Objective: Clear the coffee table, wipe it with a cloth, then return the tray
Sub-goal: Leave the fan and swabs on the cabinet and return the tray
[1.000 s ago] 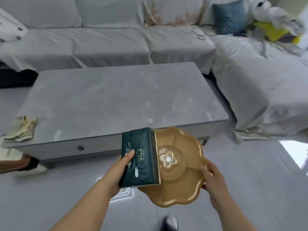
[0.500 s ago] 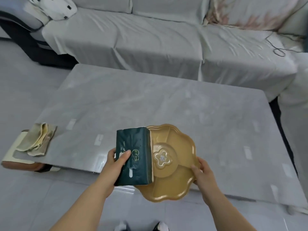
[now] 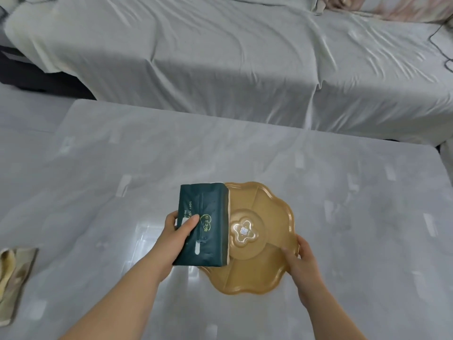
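The left hand [image 3: 176,238] grips the tissue pack [image 3: 203,224], pinning it on the tray's [image 3: 267,271] left edge. The right hand's [image 3: 300,260] fingers [image 3: 289,253] clasp the opposite rim, likely for balance. The tray hangs low over the counter [image 3: 122,192], seemingly ready to be set down.

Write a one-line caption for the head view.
Left hand grips a green tissue pack, right hand holds the tan tray over the coffee table; cloth at left.
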Motion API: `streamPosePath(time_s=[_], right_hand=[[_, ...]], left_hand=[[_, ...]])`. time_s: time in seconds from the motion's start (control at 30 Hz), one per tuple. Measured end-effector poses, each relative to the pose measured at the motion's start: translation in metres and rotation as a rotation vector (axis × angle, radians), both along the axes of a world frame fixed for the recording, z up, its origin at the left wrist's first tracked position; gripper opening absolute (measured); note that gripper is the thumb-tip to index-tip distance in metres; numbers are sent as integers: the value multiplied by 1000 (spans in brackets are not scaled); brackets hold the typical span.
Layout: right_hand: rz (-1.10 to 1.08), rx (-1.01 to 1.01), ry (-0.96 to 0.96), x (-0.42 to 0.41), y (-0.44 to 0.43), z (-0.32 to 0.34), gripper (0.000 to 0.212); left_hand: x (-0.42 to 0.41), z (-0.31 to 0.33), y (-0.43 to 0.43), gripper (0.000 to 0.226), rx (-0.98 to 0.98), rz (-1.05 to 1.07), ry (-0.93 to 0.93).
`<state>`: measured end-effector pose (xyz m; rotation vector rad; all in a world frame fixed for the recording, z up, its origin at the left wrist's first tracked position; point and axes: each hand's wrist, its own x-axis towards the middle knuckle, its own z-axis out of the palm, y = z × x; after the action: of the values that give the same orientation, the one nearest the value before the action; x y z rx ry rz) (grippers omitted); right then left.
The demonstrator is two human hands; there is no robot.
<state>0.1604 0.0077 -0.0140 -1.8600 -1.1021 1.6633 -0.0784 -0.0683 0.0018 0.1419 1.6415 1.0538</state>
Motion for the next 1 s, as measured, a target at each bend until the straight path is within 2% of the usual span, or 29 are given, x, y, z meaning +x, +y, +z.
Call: streamPosePath(time_s=[0.3,0.73,0.87,0.93,1.0], right_hand=[[27,-20,-22,-40,57,-25,49],[53,-68,-85,-46,77,-37,53],[-13,91,-368,-60,77,-22,62],[-3,193,-307,-83,70,-5,58],[151,243,-201,-110,56,9,54]], left_hand=[[-25,-21,55,37,-30,41,25],[-20,-21,79,35,-22,24,58],[-24,-14,66,42,3,27,66],[-27,-10,54,39,14,47,43],[-28,-6,44,24,42,42,20]])
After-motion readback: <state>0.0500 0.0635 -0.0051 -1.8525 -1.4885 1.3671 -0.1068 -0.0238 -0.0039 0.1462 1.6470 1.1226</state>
